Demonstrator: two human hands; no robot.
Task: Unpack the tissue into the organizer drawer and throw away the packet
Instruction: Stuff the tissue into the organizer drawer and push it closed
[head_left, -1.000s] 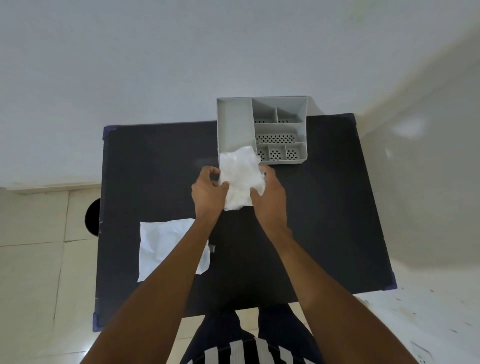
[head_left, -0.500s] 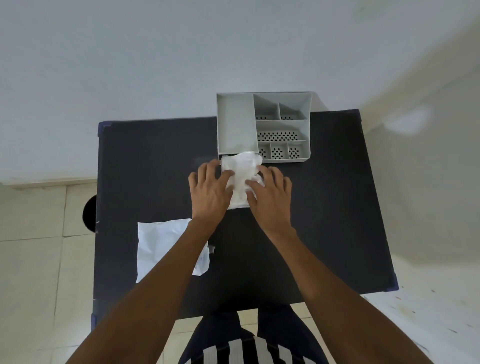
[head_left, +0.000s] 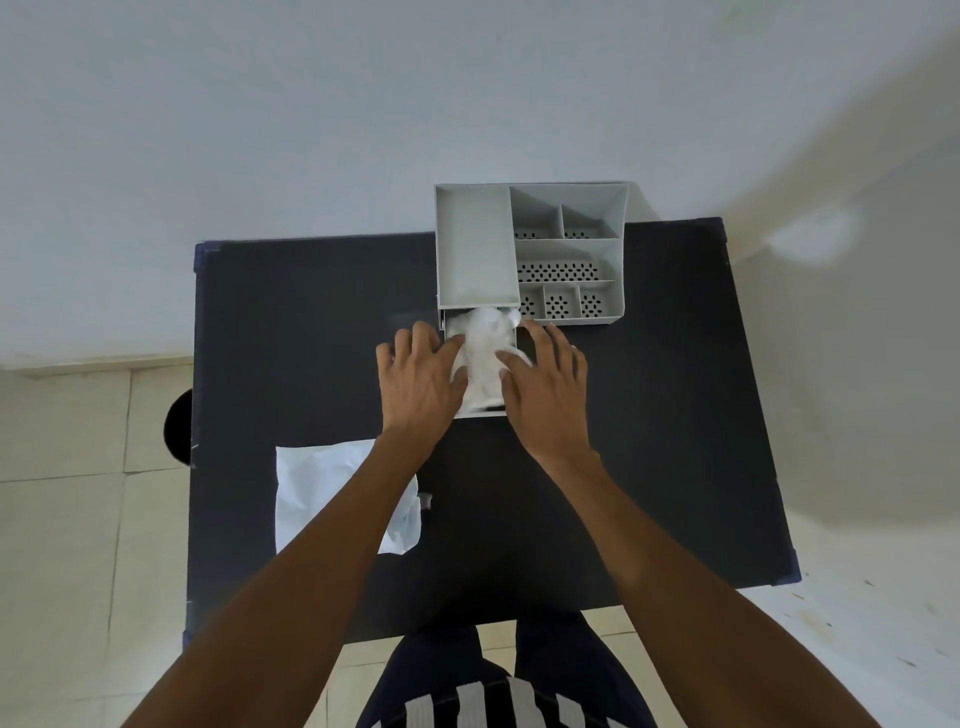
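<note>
A black worktop (head_left: 311, 322) fills the middle of the view, its corners capped in blue — one cap shows at the far left corner (head_left: 200, 255), another at the near right corner (head_left: 789, 574). Beyond its far edge rises a pale, plain wall (head_left: 363, 104). Left of the worktop lies a floor of cream tiles (head_left: 67, 519), and a round black object (head_left: 178, 427) — what it is cannot be told — peeks out from under the left edge.
</note>
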